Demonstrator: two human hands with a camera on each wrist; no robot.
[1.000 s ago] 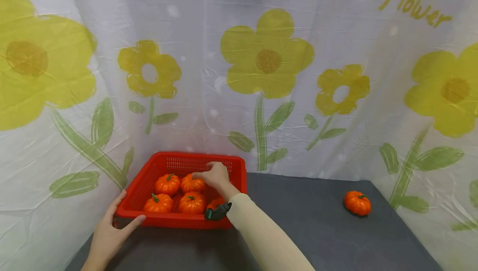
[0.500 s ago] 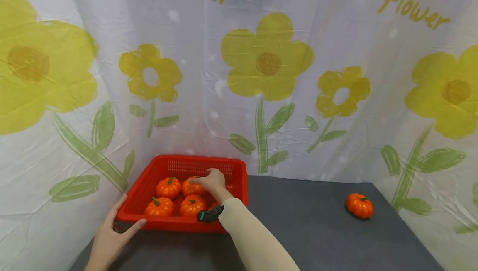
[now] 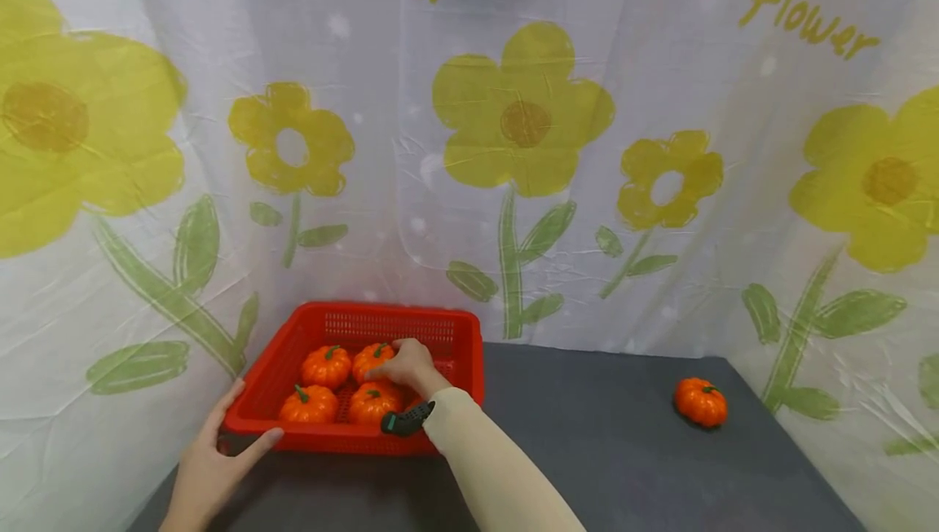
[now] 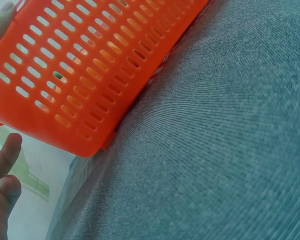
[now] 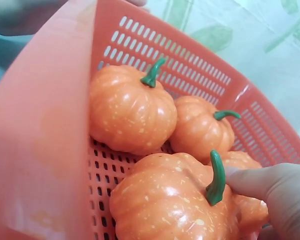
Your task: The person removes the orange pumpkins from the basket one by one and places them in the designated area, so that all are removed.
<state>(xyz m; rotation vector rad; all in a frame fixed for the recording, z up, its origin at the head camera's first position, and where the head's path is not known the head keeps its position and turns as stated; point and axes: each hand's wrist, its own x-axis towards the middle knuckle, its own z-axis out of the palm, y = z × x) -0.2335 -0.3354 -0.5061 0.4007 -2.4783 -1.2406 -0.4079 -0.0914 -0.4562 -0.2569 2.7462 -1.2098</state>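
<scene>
A red perforated plastic basket holds several small orange pumpkins with green stems. My right hand reaches inside and grips the pumpkin at the back middle, its thumb across the front and a finger behind. Close to the thumb in the right wrist view stands the front-middle pumpkin. Farther left are the back-left pumpkin and the front-left pumpkin. Another orange piece is mostly hidden under the right wrist. My left hand touches the basket's front-left corner, thumb and forefinger spread along two sides.
A lone pumpkin sits at the right on the dark grey tabletop. Behind the table hangs a white curtain printed with yellow flowers, close to the basket's back and left sides.
My right hand has shifted slightly left and lower around the back-middle pumpkin, whose stem now shows. The left hand stays at the basket's corner. The lone pumpkin has not moved.
</scene>
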